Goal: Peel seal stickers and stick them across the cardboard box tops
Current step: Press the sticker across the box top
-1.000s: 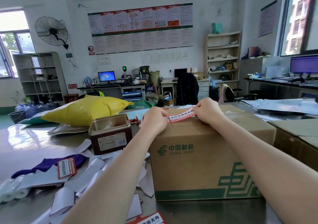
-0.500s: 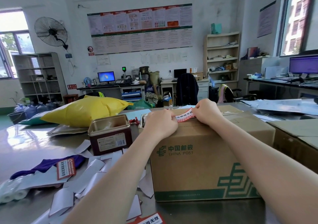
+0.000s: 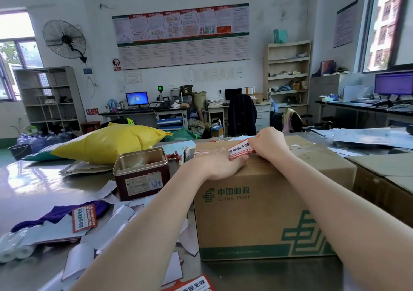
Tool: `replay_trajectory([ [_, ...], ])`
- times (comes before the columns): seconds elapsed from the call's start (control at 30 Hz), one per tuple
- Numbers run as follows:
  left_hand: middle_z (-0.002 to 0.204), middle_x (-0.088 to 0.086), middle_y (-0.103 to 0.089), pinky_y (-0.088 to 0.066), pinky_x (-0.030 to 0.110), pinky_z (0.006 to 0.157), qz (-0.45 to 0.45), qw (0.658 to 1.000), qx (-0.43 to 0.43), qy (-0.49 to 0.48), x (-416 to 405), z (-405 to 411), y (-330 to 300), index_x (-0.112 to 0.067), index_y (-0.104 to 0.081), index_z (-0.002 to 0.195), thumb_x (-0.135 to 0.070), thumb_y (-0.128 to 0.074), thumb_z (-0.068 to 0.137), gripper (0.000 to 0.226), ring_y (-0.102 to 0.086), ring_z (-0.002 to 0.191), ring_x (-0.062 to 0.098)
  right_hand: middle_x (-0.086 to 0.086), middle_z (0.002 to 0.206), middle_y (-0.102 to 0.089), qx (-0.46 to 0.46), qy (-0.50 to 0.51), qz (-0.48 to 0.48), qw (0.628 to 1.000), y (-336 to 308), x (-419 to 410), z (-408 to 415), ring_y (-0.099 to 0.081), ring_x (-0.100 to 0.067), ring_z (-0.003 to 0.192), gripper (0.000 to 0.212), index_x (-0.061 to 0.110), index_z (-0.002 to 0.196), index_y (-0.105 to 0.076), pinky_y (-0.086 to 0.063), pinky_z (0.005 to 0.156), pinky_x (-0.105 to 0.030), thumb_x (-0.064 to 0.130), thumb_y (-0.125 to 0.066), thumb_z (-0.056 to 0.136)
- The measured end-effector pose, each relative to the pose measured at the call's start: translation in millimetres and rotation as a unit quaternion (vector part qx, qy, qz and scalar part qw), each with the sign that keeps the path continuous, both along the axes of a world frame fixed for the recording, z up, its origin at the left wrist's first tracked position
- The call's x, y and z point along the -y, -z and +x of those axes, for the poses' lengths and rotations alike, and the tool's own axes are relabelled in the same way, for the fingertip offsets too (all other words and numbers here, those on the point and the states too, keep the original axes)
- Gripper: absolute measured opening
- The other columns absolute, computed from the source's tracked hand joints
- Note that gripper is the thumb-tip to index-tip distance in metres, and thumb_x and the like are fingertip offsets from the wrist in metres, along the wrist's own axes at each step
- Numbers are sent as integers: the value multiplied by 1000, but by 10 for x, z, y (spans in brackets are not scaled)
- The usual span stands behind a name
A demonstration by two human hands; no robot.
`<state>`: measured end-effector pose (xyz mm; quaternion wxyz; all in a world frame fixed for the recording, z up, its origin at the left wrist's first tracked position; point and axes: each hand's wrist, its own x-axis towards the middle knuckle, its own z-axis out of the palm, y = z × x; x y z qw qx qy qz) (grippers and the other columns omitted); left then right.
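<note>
Head view, nearest first: a loose seal sticker (image 3: 192,285) lies at the bottom edge on the steel bench (image 3: 33,192), among a scatter of peeled white backing papers (image 3: 116,223). Another red sticker (image 3: 84,221) rests on the papers at the left, over a purple cloth (image 3: 60,212).

Beyond these stands the China Post cardboard box (image 3: 257,212). The left hand (image 3: 218,162) lies flat along its near top edge, fingers (image 3: 237,160) straight and pressing down the near end of the seal sticker in use (image 3: 240,150). The right hand (image 3: 269,144) pinches the sticker's far end with curled fingers and holds it slightly raised over the box top. The sticker runs across the taped centre seam, so I judge it half laid, with the far end not yet stuck.

A sticker like this looks thin, light and limp, and its glue will likely grab at first touch. It is probably best held by its ends, kept taut, and smoothed from the pressed end outward to avoid creases. The box looks stiff enough to take firm pressing.

Left of the box sits an open brown tin (image 3: 142,172), behind it a yellow bag (image 3: 109,143). Farther off are desks, a monitor (image 3: 136,98), shelves and a wall fan (image 3: 64,39).
</note>
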<state>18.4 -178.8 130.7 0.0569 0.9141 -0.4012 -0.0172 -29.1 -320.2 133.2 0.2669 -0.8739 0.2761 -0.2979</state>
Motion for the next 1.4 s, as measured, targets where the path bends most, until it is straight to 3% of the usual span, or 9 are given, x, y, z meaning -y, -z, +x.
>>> replay_trajectory([
  [0.23, 157, 9, -15, -20, 46, 113, 11, 1000, -4, 8, -13, -16, -6, -16, -16, 149, -70, -13, 86, 83, -21, 142, 27, -14, 60, -65, 63, -5, 140, 988, -58, 10, -109, -51, -14, 39, 27, -2, 76, -61, -43, 44, -21, 14, -45, 90],
  [0.47, 158, 4, -11, -11, 42, 116, 31, 997, 48, 47, -33, -11, 3, -15, -15, 149, -76, -9, 82, 90, -12, 145, 18, -18, 69, -70, 116, 20, 140, 983, -28, 206, -289, -57, -19, 47, 30, -5, 75, -64, -57, 65, -32, 11, -43, 88],
  [0.6, 158, -1, -7, -10, 41, 117, 42, 996, 21, 78, 103, -83, -49, -18, -14, 149, -73, -13, 85, 85, -9, 145, 17, -17, 69, -68, 154, 19, 164, 974, -21, 251, -354, -57, -18, 45, 27, -5, 76, -63, -52, 54, -28, 8, -44, 88],
  [0.9, 158, -7, -11, -12, 44, 117, 13, 989, -10, 150, 212, -166, -44, -28, -18, 148, -64, -22, 91, 67, -12, 144, 14, -15, 68, -68, 136, -5, 111, 984, 12, 220, -342, -57, -20, 46, 27, -5, 74, -65, -55, 59, -34, 8, -44, 88],
  [1.07, 155, -10, -20, -19, 38, 115, -16, 989, -19, 148, -39, -186, -20, -30, -21, 147, -64, -24, 91, 65, -21, 141, 13, -9, 68, -67, 138, -48, 16, 989, -34, 126, -392, -58, -14, 47, 27, 1, 78, -65, -50, 50, -26, 11, -44, 92],
  [1.23, 146, -4, -40, -35, 39, 104, -28, 989, 96, 112, -361, -299, 43, -25, -32, 142, -59, -22, 93, 60, -41, 129, 16, -13, 70, -68, 102, -91, -69, 988, 6, -31, -501, -65, -24, 64, 29, -4, 76, -64, -56, 64, -39, 12, -45, 90],
  [1.3, 142, -3, -45, -34, 38, 103, -62, 979, 162, 109, -495, -336, 140, -23, -35, 140, -56, -24, 94, 57, -43, 125, 16, -11, 73, -69, 104, -110, -87, 985, 55, -157, -589, -65, -26, 69, 28, -3, 76, -65, -53, 66, -38, 12, -46, 90],
  [1.4, 146, -3, -40, -26, 36, 110, -149, 966, 191, 96, -695, -401, 363, -22, -34, 141, -51, -29, 95, 55, -34, 133, 13, -4, 71, -67, 178, -139, -63, 972, 139, -425, -755, -64, -22, 68, 26, 1, 80, -66, -52, 66, -34, 14, -48, 93],
])
